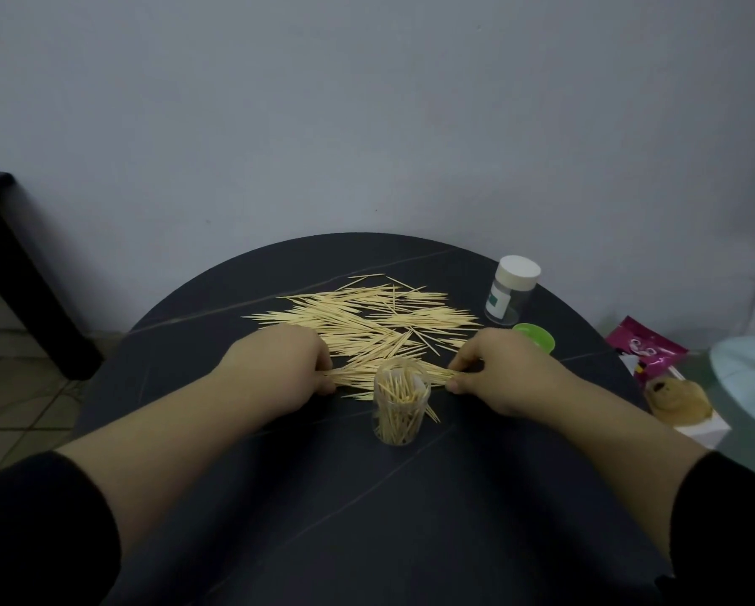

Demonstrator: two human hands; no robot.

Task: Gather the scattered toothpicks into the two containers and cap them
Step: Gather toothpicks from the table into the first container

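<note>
Landmark is the open container (402, 408): clear, no cap, upright on the dark round desk (323, 518), partly filled with toothpicks standing on end. Just behind it a bundle of toothpicks (354, 377) lies crosswise on the desk. My left hand (279, 365) is left of the container, fingers curled down, thumb and fingertips pinching the bundle's left end. My right hand (511, 373) is right of the container, thumb and forefinger pinching the bundle's right end, other fingers curled. Further behind the container the loose toothpicks (367, 317) are spread flat in a wide heap, mostly pointing left to right. A few strays lie at the container's right side. Behind and right of the container stands the second container (512, 295), upright with a white cap on; I cannot tell its fill. A green cap (537, 336) lies on the desk between it and my right hand, partly hidden by the hand. Far right of the container, past the desk's rim: a pink packet (649, 349), a white box (699, 428) with a brown lump on top, and something pale blue (747, 369). Far left: dark furniture (17, 264) by the wall
</note>
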